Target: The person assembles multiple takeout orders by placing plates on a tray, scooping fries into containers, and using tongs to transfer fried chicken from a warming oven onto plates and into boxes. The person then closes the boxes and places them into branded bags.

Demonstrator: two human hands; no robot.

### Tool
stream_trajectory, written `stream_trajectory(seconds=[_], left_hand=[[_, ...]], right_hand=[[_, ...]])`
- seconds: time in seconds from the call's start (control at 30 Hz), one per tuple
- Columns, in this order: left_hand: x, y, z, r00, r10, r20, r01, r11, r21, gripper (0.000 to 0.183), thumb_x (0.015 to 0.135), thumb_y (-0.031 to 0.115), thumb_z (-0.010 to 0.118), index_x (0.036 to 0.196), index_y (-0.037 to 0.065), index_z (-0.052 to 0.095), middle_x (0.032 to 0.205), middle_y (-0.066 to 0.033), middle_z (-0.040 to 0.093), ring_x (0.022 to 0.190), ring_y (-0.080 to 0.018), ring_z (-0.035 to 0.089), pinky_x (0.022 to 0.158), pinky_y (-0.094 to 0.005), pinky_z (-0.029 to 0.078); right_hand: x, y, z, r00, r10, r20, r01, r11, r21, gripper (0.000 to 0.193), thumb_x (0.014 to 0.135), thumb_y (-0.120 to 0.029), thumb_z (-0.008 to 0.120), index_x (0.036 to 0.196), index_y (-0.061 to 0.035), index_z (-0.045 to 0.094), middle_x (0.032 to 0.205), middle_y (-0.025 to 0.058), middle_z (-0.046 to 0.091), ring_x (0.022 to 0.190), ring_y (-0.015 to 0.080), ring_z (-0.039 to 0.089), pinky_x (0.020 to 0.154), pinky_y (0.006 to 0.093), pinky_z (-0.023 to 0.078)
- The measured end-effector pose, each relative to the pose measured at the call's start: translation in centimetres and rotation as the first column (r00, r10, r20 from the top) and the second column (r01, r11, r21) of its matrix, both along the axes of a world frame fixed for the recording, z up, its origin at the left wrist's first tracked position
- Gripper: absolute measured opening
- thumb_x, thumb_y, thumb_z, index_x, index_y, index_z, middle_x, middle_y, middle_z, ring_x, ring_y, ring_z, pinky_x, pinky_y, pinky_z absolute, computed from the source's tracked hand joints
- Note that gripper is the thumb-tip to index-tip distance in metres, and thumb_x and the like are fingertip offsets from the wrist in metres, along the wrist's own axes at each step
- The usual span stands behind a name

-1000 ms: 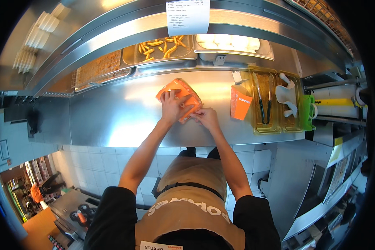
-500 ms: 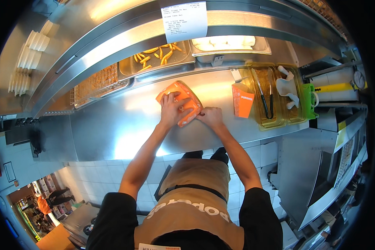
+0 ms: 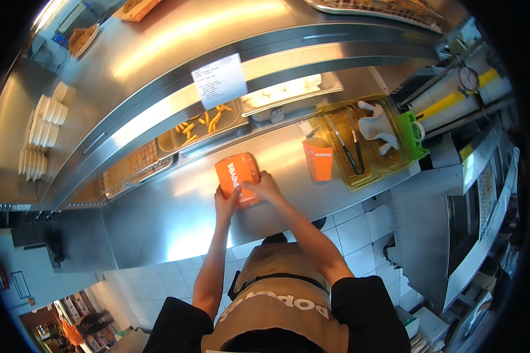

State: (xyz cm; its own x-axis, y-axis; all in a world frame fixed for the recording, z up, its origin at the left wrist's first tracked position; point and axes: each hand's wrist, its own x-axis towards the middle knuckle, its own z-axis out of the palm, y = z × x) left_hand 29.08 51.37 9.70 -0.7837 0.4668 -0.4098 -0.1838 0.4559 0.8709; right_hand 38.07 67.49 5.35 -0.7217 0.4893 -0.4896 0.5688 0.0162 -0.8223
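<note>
An orange cardboard food box [image 3: 229, 169] with white lettering lies on the steel counter in front of me, its top closed. My left hand [image 3: 227, 203] grips its near left side, with the thumb over the top. My right hand [image 3: 264, 187] holds the near right side, thumb on the top and fingers round the edge. Right of the box stands an orange fries carton [image 3: 320, 162], apart from both hands. What the box holds is hidden.
Amber trays [image 3: 368, 183] at the right hold black-handled tongs [image 3: 353, 154] and a white scoop [image 3: 378, 126]. Behind the counter are a pan with fries [image 3: 212, 122] and a wire-rack tray [image 3: 132, 167]. A paper slip [image 3: 219, 79] hangs from the shelf; cups [image 3: 44, 126] stand left.
My left hand has gone from lying across the box's top to its near left side. The box is turned and closer to me. The whole view has shifted, showing more of the upper shelf.
</note>
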Motion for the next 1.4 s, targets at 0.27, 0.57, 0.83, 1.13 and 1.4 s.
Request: stream_trajectory(seconds=[0.27,0.57,0.83,1.13,1.4], left_hand=[[5.7,0.9,6.8,0.933,-0.253,0.256,0.151,0.921,0.360,0.069,0.087,0.020,0.076,0.142,0.000,0.039,0.122,-0.0166,0.062,0.108,-0.0228,0.063,0.088,-0.0349,0.054],[18.0,15.4,11.9,0.566,-0.626,0.536,0.286,0.759,0.584,0.074,0.079,0.015,0.080,0.140,-0.002,0.040,0.128,-0.0148,0.059,0.114,-0.0243,0.062,0.093,-0.0379,0.055],[26.0,22.6,11.2,0.539,-0.571,0.620,-0.017,0.728,0.685,0.073,0.078,0.023,0.077,0.137,-0.003,0.044,0.123,-0.0178,0.063,0.105,-0.0293,0.067,0.088,-0.0436,0.058],[27.2,21.3,11.4,0.709,-0.334,0.621,-0.171,0.773,0.611,0.071,0.079,0.025,0.076,0.135,-0.006,0.045,0.124,-0.0186,0.063,0.104,-0.0293,0.067,0.089,-0.0418,0.058],[28.4,19.4,11.1,0.831,-0.161,0.532,-0.273,0.715,0.643,0.067,0.084,0.033,0.070,0.135,-0.003,0.047,0.125,-0.0172,0.063,0.108,-0.0302,0.066,0.093,-0.0427,0.056]], right_hand=[[11.0,-3.2,7.1,0.697,-0.612,-0.374,0.400,0.764,-0.506,0.082,0.084,-0.022,0.077,0.139,0.0064,0.025,0.123,0.0174,0.054,0.107,0.0184,0.059,0.084,0.0330,0.055],[30.1,7.7,19.2,0.745,-0.506,-0.435,0.325,0.844,-0.427,0.078,0.089,-0.015,0.072,0.148,-0.0072,0.023,0.131,0.0119,0.045,0.115,0.0197,0.051,0.092,0.0325,0.048],[47.5,38.3,10.6,0.731,-0.623,-0.280,0.663,0.550,0.507,0.068,0.081,-0.036,0.078,0.134,-0.0061,0.048,0.121,0.0220,0.048,0.105,0.0336,0.057,0.084,0.0380,0.050],[45.6,50.5,8.8,0.853,-0.520,-0.034,0.505,0.842,-0.190,0.031,0.085,-0.031,0.077,0.098,-0.0038,0.069,0.082,0.0021,0.064,0.081,0.0112,0.061,0.067,0.0266,0.050],[50.4,46.9,6.1,0.641,-0.660,-0.391,0.526,0.750,-0.401,0.009,0.091,-0.010,0.071,0.088,-0.0027,0.067,0.083,-0.0009,0.064,0.080,0.0067,0.057,0.072,0.0240,0.048]])
